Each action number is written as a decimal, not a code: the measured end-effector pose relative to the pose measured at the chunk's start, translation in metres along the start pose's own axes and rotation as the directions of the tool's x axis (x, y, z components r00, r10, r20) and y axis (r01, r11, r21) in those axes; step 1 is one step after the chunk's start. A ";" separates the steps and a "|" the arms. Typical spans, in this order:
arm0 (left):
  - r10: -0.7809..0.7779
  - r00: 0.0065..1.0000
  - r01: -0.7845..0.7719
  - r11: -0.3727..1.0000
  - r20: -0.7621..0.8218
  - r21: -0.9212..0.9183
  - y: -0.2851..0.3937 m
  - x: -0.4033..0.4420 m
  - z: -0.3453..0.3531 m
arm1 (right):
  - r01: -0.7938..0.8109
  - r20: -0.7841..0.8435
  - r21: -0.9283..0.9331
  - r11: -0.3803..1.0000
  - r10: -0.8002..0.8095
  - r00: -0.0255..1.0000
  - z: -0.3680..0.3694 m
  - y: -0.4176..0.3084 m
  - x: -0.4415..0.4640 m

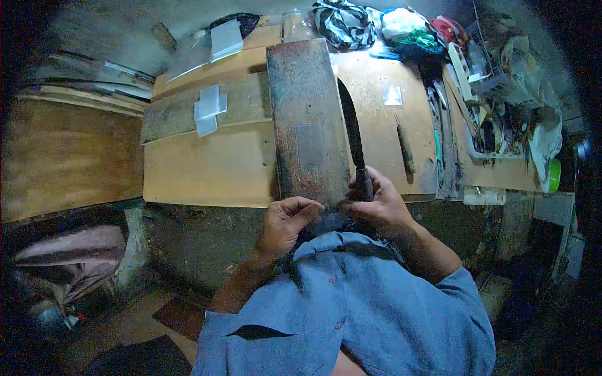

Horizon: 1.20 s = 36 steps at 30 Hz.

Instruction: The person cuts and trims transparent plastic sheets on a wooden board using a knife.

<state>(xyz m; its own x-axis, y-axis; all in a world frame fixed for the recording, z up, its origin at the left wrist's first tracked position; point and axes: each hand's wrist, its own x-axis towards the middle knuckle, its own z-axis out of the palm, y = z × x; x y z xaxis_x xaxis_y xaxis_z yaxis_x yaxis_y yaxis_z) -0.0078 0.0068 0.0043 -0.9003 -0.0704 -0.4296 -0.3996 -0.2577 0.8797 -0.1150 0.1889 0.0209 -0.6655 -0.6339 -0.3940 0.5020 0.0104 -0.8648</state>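
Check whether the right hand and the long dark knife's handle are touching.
Touching: the head view shows the right hand with its fingers curled around the handle.

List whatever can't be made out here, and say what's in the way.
All in the head view:
- What the left hand pinches, if anything: too small and dim.
- The lower handle of the long dark blade: covered by the right hand.
- The striped bag's contents: hidden by its folds.
- The far corners: lost in darkness.

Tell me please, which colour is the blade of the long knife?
The blade looks nearly black; it shows best in the head view.
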 end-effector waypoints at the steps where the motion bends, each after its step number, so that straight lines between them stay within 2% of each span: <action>1: -0.024 1.000 0.023 0.998 -0.011 -0.065 -0.001 -0.001 0.002 | 0.000 0.001 0.000 1.000 0.000 1.000 -0.002 0.001 0.000; 2: -0.048 0.999 0.045 0.991 -0.021 -0.130 -0.002 -0.001 0.003 | 0.008 0.028 -0.020 1.000 -0.008 1.000 -0.005 0.003 0.000; 5: -0.120 0.990 0.114 0.990 -0.080 -0.083 0.003 -0.002 0.007 | 0.034 0.065 -0.031 0.999 -0.032 0.997 -0.009 0.009 -0.001; 6: -0.120 0.990 0.114 0.990 -0.079 -0.082 0.000 -0.002 0.007 | 0.050 0.074 -0.022 0.999 -0.048 0.996 -0.009 0.011 -0.002; 8: -0.005 0.996 -0.002 0.997 -0.093 -0.074 -0.008 -0.002 0.007 | 0.052 0.047 -0.003 0.999 -0.052 0.998 -0.009 0.019 -0.002; 10: -0.029 0.996 0.021 0.996 -0.086 -0.088 -0.007 -0.002 0.008 | 0.056 0.019 0.017 0.998 -0.056 0.998 -0.008 0.020 -0.004; 12: -0.051 0.995 0.043 0.994 -0.081 -0.102 -0.005 -0.002 0.010 | 0.152 0.012 -0.078 0.985 -0.151 0.988 -0.005 0.013 -0.007; 13: -0.060 0.989 0.040 0.989 -0.135 -0.145 -0.003 -0.002 0.011 | 0.151 0.011 -0.078 0.985 -0.151 0.989 -0.006 0.009 -0.010; 16: -0.062 0.976 0.013 0.973 -0.209 -0.231 -0.002 -0.001 0.004 | 0.085 -0.055 -0.378 0.922 -0.115 0.992 -0.022 -0.005 -0.024; 17: -0.054 0.972 -0.011 0.962 -0.229 -0.272 -0.002 -0.001 0.000 | 0.086 -0.051 -0.376 0.923 -0.113 0.992 -0.025 -0.010 -0.029; 20: -0.055 0.953 -0.043 0.949 -0.297 -0.314 0.008 -0.002 -0.005 | 0.003 -0.010 -0.535 0.845 -0.011 1.000 -0.031 -0.033 -0.049; 23: -0.003 0.948 -0.109 0.937 -0.318 -0.333 0.006 0.000 -0.013 | 0.019 0.023 -0.542 0.840 -0.008 1.000 -0.041 -0.028 -0.061; 24: -0.003 0.948 -0.109 0.937 -0.319 -0.332 0.007 0.000 -0.014 | 0.067 0.053 -0.634 0.771 -0.042 0.998 -0.043 -0.029 -0.062; 25: 0.007 0.945 -0.126 0.931 -0.326 -0.343 0.008 0.000 -0.015 | 0.067 0.054 -0.633 0.771 -0.043 0.998 -0.044 -0.030 -0.063; 27: 0.018 0.943 -0.142 0.925 -0.332 -0.354 0.008 0.001 -0.017 | 0.113 0.096 -0.751 0.650 -0.063 0.993 -0.046 -0.031 -0.065; 30: 0.067 0.928 -0.192 0.930 -0.367 -0.315 0.008 0.003 -0.018 | 0.155 0.133 -0.788 0.596 -0.081 0.988 -0.054 -0.024 -0.066; 34: 0.078 0.931 -0.213 0.909 -0.356 -0.358 0.008 0.002 -0.019 | 0.157 0.140 -0.804 0.574 -0.073 0.987 -0.062 -0.019 -0.064; 36: 0.082 0.940 -0.215 0.895 -0.331 -0.390 0.009 0.002 -0.018 | 0.063 0.070 -0.794 0.604 -0.013 0.997 -0.053 -0.028 -0.063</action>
<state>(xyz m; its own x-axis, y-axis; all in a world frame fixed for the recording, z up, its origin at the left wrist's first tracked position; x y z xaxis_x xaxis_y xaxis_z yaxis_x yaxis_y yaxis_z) -0.0101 -0.0127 0.0074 -0.8220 -0.4061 -0.3992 -0.0968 -0.5911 0.8008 -0.1167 0.2691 0.0535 -0.6319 -0.6863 -0.3602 -0.1773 0.5804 -0.7948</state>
